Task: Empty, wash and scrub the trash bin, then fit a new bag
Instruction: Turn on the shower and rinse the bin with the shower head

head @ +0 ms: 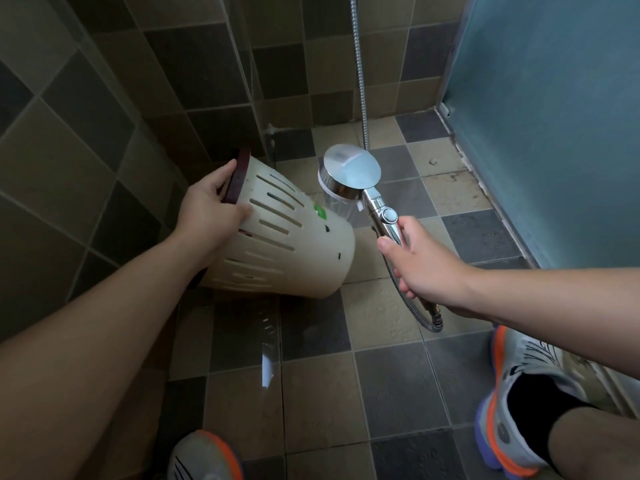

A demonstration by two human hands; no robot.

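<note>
A cream slotted trash bin (294,244) with a dark red rim lies tipped on its side above the tiled floor, its mouth turned to the left wall and its base toward me. My left hand (211,206) grips the rim, fingers curled over the edge. My right hand (420,261) holds the handle of a chrome shower head (349,173). The head faces down at the bin's side near a green sticker, and water streams from it onto the bin.
The metal shower hose (362,81) runs up the back wall and loops below my right wrist. A glass partition stands on the left, a frosted blue panel (554,116) on the right. The floor tiles (381,393) are wet. My two shoes are at the bottom.
</note>
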